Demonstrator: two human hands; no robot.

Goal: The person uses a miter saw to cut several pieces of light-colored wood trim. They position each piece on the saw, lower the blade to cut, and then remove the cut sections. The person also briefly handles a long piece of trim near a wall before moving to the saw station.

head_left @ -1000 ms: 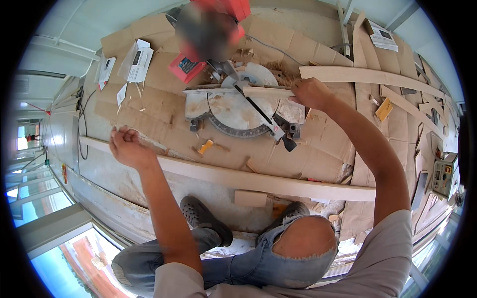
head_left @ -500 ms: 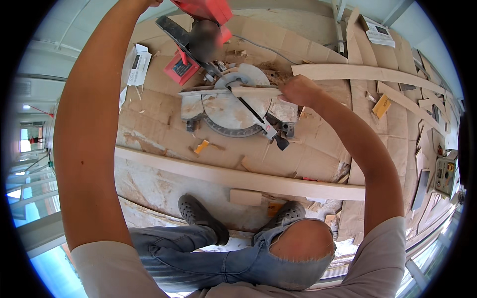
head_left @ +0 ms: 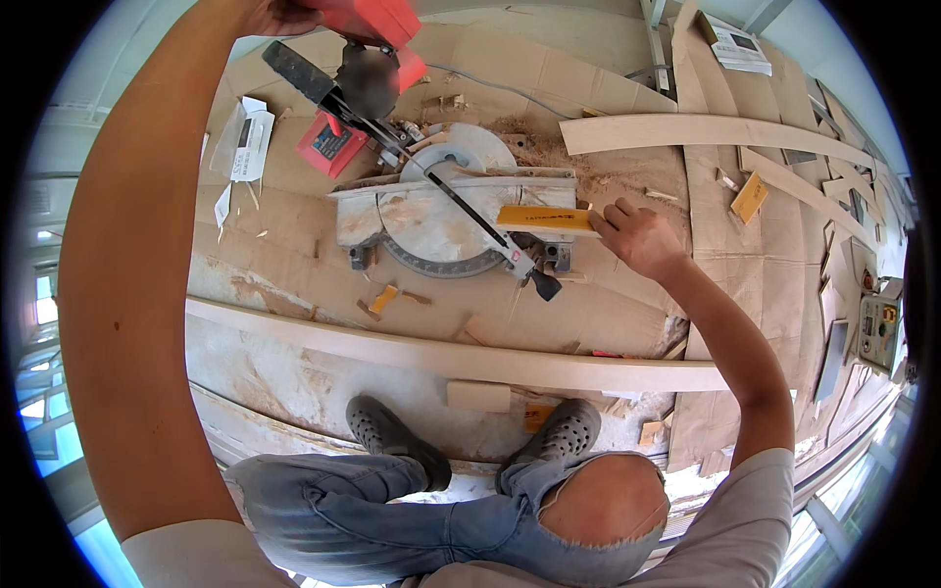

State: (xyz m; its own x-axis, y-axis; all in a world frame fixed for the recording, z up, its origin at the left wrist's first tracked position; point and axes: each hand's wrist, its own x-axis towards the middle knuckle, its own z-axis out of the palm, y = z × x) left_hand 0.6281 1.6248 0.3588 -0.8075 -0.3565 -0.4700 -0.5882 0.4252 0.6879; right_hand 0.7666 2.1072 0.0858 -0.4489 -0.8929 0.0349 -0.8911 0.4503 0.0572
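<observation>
Your hands were well apart. The right hand (head_left: 637,238) was clamped on the end of a short yellow-faced wooden strip (head_left: 544,219), which lay above the right side of the mitre saw (head_left: 407,223), in front of the fence (head_left: 544,180) and apart from it. Its free end was right beside the black slot (head_left: 463,209). Your left hand (head_left: 282,18) was up at the red saw head (head_left: 387,22), partly cut off by the frame edge, so I could not tell whether it gripped anything. Good handling here, I judged, called for keeping the saw head raised while your right fingers worked near the slot, seating the strip flat and square to the fence, and holding it only by the far end.
</observation>
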